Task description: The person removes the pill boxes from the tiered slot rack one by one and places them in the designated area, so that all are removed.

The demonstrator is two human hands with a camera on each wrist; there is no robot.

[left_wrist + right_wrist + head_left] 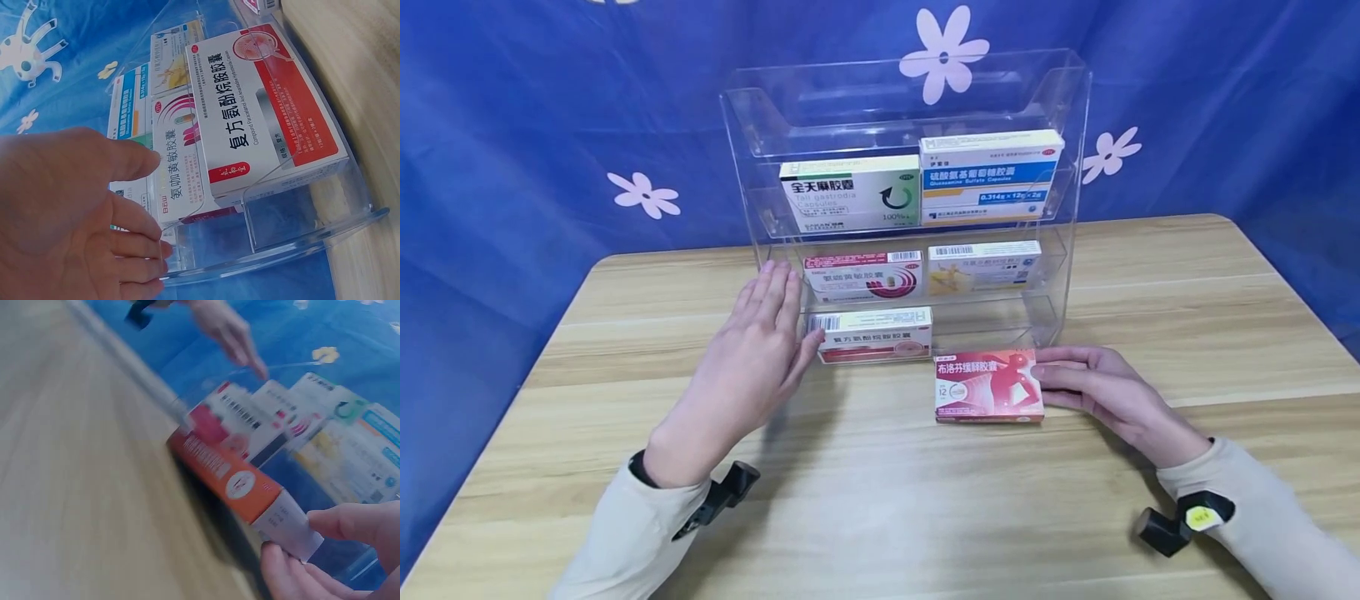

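My right hand (1112,393) pinches a red-pink medicine box (977,387) by its right end, thumb on one side and fingers on the other. The box is just in front of the lowest tier of a clear display rack (1000,335), to the right of the white-and-red box (876,337) on that tier. In the right wrist view the held box's orange-red side (228,478) faces the camera. My left hand (741,354) has its fingers extended along the rack's left side; the left wrist view shows nothing in its grasp.
The middle tier bears a maroon-and-white box (863,277) and a pale yellow-and-white box (985,268). On the tier above stand a green-and-white box (853,198) and a blue-and-white box (988,179). A blue flowered cloth (527,125) hangs behind the wooden table (865,517).
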